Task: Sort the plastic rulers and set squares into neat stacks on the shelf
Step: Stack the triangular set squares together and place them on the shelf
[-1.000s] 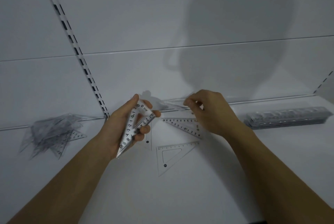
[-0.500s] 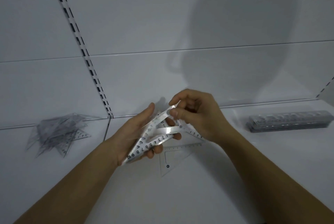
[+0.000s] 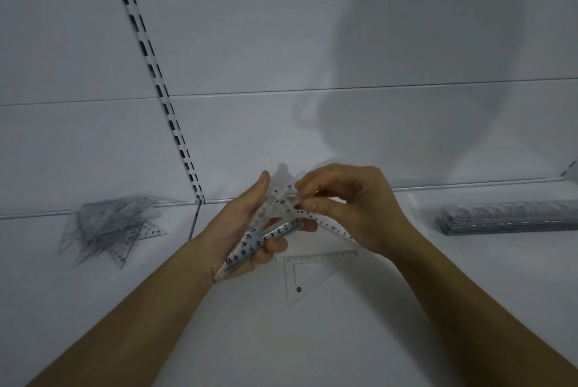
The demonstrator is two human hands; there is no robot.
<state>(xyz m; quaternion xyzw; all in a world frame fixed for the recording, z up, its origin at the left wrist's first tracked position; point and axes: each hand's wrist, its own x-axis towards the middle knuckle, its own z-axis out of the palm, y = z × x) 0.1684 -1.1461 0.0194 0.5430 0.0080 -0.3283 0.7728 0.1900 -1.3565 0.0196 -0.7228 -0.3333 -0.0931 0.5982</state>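
The white shelf point(image 3: 406, 339) is carrying a neat stack of clear rulers point(image 3: 513, 217) at far right and a loose heap of set squares point(image 3: 106, 230) at far left. The left hand point(image 3: 247, 230) is gripping a bundle of set squares point(image 3: 266, 233) above the shelf, fingers curled round it. The right hand point(image 3: 350, 208) is pinching the bundle's top corner. One set square point(image 3: 309, 274) is lying flat just below the hands.

Left hand point(image 3: 247, 224) palm-up, fingers curled in a grip; right hand point(image 3: 353, 208) pinching with thumb and fingertips
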